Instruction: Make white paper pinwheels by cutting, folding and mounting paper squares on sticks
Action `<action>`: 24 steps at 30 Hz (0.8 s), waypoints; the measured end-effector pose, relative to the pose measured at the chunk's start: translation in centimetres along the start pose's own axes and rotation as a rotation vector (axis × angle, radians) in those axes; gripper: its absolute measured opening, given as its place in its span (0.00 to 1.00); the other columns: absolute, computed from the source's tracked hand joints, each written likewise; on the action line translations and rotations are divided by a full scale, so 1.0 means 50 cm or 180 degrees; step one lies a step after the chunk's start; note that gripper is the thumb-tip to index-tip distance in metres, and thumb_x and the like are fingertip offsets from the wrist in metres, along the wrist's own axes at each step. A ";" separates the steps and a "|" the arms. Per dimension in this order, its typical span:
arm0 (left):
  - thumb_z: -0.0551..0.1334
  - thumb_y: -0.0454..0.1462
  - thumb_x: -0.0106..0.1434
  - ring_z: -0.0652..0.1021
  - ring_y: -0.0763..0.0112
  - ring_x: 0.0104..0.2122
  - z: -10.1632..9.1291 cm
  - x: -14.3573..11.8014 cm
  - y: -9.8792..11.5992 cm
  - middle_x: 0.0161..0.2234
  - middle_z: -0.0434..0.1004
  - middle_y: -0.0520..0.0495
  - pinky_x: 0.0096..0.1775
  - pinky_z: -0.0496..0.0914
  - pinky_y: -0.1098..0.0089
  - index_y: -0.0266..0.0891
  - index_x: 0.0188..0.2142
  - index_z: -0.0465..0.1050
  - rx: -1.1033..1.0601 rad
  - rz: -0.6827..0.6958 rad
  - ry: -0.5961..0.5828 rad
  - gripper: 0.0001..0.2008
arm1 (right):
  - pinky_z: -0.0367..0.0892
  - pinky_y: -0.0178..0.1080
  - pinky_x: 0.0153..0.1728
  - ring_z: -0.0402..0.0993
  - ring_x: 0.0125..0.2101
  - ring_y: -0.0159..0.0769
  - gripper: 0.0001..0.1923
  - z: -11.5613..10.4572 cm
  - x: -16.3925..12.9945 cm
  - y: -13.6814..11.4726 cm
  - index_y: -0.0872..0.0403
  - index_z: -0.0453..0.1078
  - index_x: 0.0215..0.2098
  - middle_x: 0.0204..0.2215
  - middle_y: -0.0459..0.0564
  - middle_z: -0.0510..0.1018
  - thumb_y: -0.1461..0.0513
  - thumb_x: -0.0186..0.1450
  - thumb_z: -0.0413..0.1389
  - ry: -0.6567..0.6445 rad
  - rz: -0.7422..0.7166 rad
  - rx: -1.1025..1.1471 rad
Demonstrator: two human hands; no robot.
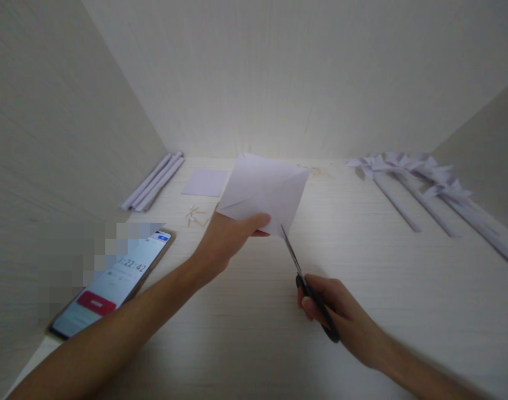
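Note:
My left hand [233, 236] pinches a square sheet of white paper [264, 189] near its lower edge, thumb on top and fingers underneath. Crease lines run across the sheet, and it is held up above the table. In my right hand [333, 308] is a pair of scissors [299, 261] with black handles. Their blade tips touch or overlap the paper's lower corner, just right of my left thumb. The blades look nearly closed; whether paper lies between them I cannot tell.
A phone [112, 283] showing a timer leans at the left. Rolled paper sticks [154, 180] lie behind it, near a flat paper square [204, 182] and several small toothpick-like pieces [195, 215]. Several paper pinwheels [424, 178] on paper sticks rest at right. Pale walls enclose the table [254, 333].

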State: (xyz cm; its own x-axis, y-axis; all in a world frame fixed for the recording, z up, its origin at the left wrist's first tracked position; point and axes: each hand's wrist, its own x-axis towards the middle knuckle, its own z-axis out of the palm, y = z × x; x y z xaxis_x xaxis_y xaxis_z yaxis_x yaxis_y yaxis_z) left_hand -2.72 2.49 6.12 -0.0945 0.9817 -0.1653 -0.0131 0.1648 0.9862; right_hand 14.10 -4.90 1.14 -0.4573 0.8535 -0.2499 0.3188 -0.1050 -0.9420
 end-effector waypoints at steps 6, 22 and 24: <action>0.64 0.35 0.41 0.76 0.68 0.29 -0.002 0.003 -0.005 0.31 0.75 0.48 0.28 0.74 0.69 0.34 0.30 0.71 -0.0066 0.0039 -0.0030 0.14 | 0.50 0.31 0.18 0.51 0.19 0.26 0.18 0.000 0.001 -0.001 0.55 0.56 0.21 0.17 0.42 0.56 0.50 0.60 0.45 0.0017 -0.0014 -0.0022; 0.64 0.35 0.41 0.76 0.68 0.29 0.000 -0.001 0.002 0.32 0.76 0.48 0.29 0.74 0.69 0.36 0.34 0.72 0.0002 -0.0015 -0.0036 0.17 | 0.50 0.31 0.18 0.52 0.19 0.26 0.17 0.000 0.000 -0.003 0.55 0.56 0.21 0.18 0.41 0.56 0.51 0.60 0.46 0.0018 -0.0012 -0.0013; 0.63 0.34 0.41 0.76 0.68 0.28 0.001 -0.002 0.005 0.32 0.76 0.48 0.29 0.74 0.68 0.36 0.33 0.72 0.0099 -0.0011 0.0005 0.16 | 0.50 0.31 0.19 0.51 0.20 0.26 0.18 0.000 0.001 -0.004 0.55 0.56 0.21 0.18 0.41 0.56 0.51 0.60 0.46 0.0023 0.0032 -0.0028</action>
State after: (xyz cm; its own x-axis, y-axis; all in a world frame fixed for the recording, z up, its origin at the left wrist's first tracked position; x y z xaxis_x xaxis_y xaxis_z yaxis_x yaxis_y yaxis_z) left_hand -2.69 2.44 6.36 -0.0962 0.9810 -0.1687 0.0175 0.1712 0.9851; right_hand 14.01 -4.85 1.33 -0.4481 0.8560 -0.2578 0.3308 -0.1092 -0.9374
